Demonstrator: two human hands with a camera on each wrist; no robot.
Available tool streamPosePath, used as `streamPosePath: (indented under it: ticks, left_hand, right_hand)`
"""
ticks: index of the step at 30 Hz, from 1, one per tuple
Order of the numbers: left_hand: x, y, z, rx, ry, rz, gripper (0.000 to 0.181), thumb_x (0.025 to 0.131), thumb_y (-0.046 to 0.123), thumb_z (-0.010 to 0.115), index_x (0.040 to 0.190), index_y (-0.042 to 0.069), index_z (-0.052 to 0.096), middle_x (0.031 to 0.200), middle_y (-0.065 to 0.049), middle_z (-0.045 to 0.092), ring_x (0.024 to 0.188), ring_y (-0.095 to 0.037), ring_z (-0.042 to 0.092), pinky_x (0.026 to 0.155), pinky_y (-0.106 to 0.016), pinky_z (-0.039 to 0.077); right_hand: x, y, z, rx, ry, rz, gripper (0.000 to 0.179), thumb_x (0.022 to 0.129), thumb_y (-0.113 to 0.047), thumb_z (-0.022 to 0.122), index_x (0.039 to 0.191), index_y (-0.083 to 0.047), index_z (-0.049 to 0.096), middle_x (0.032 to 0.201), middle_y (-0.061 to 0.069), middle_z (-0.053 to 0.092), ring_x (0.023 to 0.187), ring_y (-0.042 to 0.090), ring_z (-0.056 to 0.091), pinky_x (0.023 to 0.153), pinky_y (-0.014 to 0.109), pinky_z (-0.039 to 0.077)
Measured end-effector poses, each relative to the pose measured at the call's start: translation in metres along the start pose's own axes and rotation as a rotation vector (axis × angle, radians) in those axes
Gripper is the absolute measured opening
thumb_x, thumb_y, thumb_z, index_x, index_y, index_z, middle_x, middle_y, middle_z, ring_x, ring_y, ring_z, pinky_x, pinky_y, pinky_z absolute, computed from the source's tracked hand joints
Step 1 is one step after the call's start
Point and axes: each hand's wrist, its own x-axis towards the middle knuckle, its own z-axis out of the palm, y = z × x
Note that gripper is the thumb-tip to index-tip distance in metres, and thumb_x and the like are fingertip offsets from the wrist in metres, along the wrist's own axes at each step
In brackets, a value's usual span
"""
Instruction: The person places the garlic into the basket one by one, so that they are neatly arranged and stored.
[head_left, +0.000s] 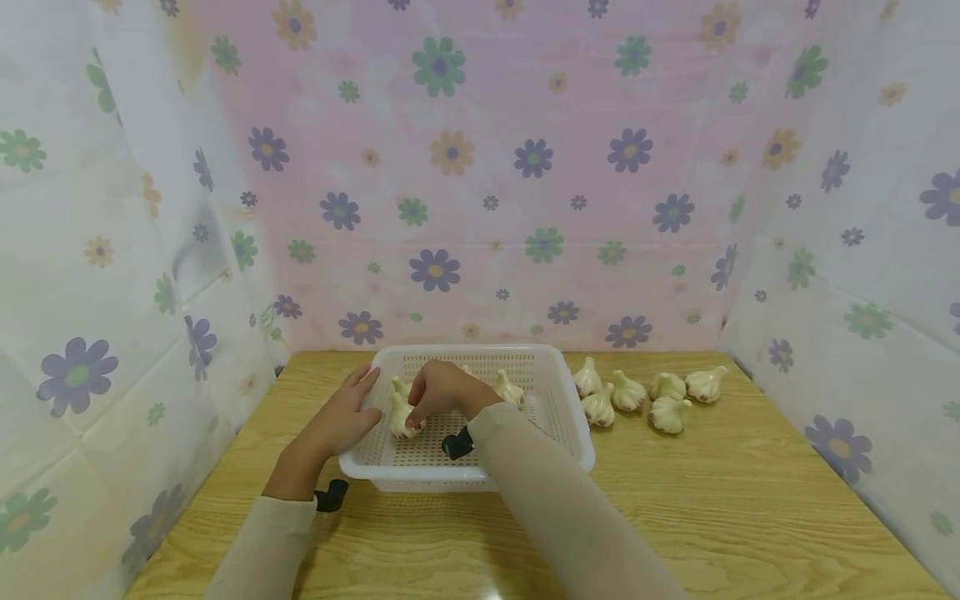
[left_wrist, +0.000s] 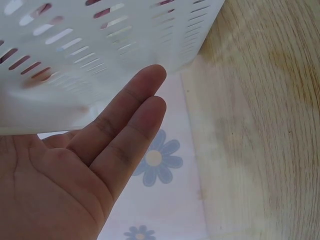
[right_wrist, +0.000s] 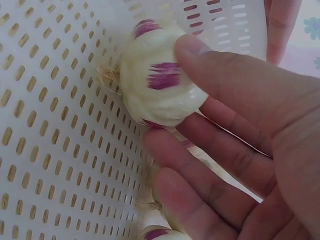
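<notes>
Garlic is pinched by right hand inside basket at nine o'clock, left hand straight-fingered at that side.

White slotted basket, pale garlic bulbs inside and beside it.
The right hand pinches a purple-streaked bulb, roots toward the basket's floor; the left hand is at the left rim; six bulbs lie outside, to the right.

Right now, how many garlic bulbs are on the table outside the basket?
6, right of the basket: three bulbs clustered nearest it, two bulbs one behind another, one bulb farthest right. Others may be hidden.
</notes>
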Motion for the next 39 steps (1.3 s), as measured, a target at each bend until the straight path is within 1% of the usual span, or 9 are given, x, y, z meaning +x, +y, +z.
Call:
streamPosePath:
  ticks: [4, 8, 13, 17, 23, 27, 30, 34, 39]
  left_hand:
    - [-0.0005, 0.0001, 0.0000, 0.001, 0.001, 0.000, 0.075, 0.096, 0.017, 0.053, 0.164, 0.002, 0.024, 0.172, -0.022, 0.013, 0.153, -0.052, 0.022, 0.116, -0.071, 0.030]
    - [-0.0005, 0.0004, -0.0002, -0.001, 0.000, -0.005, 0.076, 0.096, 0.018, 0.053, 0.164, 0.002, 0.024, 0.172, -0.023, 0.014, 0.153, -0.053, 0.021, 0.116, -0.072, 0.029]
    - [-0.0001, -0.0010, 0.0003, 0.006, 0.000, -0.005, 0.077, 0.095, 0.020, 0.053, 0.164, 0.003, 0.024, 0.172, -0.022, 0.014, 0.153, -0.053, 0.021, 0.117, -0.071, 0.028]
    - [0.0005, -0.0016, 0.0005, 0.006, 0.001, -0.001, 0.077, 0.095, 0.019, 0.053, 0.164, 0.002, 0.025, 0.171, -0.023, 0.014, 0.153, -0.053, 0.021, 0.117, -0.071, 0.027]
    - [0.0005, -0.0016, 0.0007, -0.001, -0.002, 0.000, 0.077, 0.095, 0.019, 0.052, 0.164, 0.002, 0.024, 0.171, -0.023, 0.013, 0.153, -0.053, 0.022, 0.117, -0.071, 0.028]
    - [0.0006, -0.0016, 0.0009, 0.004, -0.002, -0.001, 0.077, 0.095, 0.019, 0.052, 0.164, 0.002, 0.024, 0.171, -0.023, 0.013, 0.153, -0.053, 0.022, 0.117, -0.071, 0.028]
    - [0.0006, -0.0014, 0.0009, 0.012, 0.000, -0.001, 0.077, 0.095, 0.019, 0.052, 0.164, 0.002, 0.024, 0.171, -0.023, 0.014, 0.153, -0.053, 0.022, 0.117, -0.072, 0.028]
    - [0.0006, -0.0011, 0.0010, 0.017, 0.000, -0.004, 0.076, 0.096, 0.019, 0.052, 0.164, 0.002, 0.024, 0.171, -0.023, 0.014, 0.153, -0.053, 0.022, 0.116, -0.072, 0.028]
    - [0.0007, -0.0005, 0.0013, 0.013, -0.007, -0.012, 0.075, 0.097, 0.019, 0.051, 0.165, 0.004, 0.023, 0.172, -0.022, 0.013, 0.153, -0.054, 0.022, 0.116, -0.073, 0.028]
  right_hand:
    - [-0.0010, 0.0010, 0.0005, 0.045, -0.018, 0.007, 0.029, 0.076, -0.025, 0.093, 0.098, -0.013, 0.079, 0.084, -0.004, 0.075, 0.076, 0.018, 0.073, 0.069, 0.032, 0.059]
    - [-0.0017, 0.0012, 0.0003, 0.078, -0.015, 0.003, 0.027, 0.075, -0.021, 0.093, 0.097, -0.014, 0.079, 0.085, -0.004, 0.074, 0.075, 0.015, 0.072, 0.068, 0.030, 0.059]
    - [-0.0013, 0.0008, -0.0001, 0.061, -0.005, -0.011, 0.024, 0.075, -0.020, 0.093, 0.092, -0.016, 0.078, 0.086, -0.005, 0.074, 0.075, 0.012, 0.071, 0.069, 0.028, 0.058]
    - [-0.0014, 0.0010, 0.0001, 0.046, -0.008, -0.010, 0.024, 0.075, -0.022, 0.093, 0.092, -0.016, 0.078, 0.086, -0.006, 0.074, 0.075, 0.012, 0.071, 0.070, 0.028, 0.058]
    - [-0.0006, 0.0032, 0.0008, 0.061, -0.006, -0.003, 0.026, 0.073, -0.023, 0.095, 0.092, -0.017, 0.078, 0.087, -0.006, 0.074, 0.077, 0.012, 0.071, 0.072, 0.029, 0.058]
    - [0.0004, 0.0051, 0.0009, 0.080, -0.010, -0.011, 0.029, 0.073, -0.025, 0.095, 0.097, -0.018, 0.079, 0.091, -0.006, 0.074, 0.079, 0.011, 0.070, 0.074, 0.030, 0.058]
    - [0.0002, 0.0058, 0.0005, 0.125, -0.033, -0.025, 0.034, 0.074, -0.026, 0.094, 0.103, -0.017, 0.080, 0.096, -0.004, 0.076, 0.079, 0.012, 0.073, 0.075, 0.031, 0.060]
    - [-0.0012, 0.0059, 0.0008, 0.192, -0.070, -0.030, 0.038, 0.076, -0.027, 0.093, 0.110, -0.017, 0.080, 0.100, 0.000, 0.079, 0.080, 0.018, 0.077, 0.076, 0.036, 0.062]
    - [-0.0034, 0.0042, 0.0011, 0.201, -0.068, -0.025, 0.042, 0.078, -0.028, 0.092, 0.116, -0.015, 0.079, 0.101, 0.001, 0.079, 0.082, 0.023, 0.077, 0.077, 0.039, 0.062]
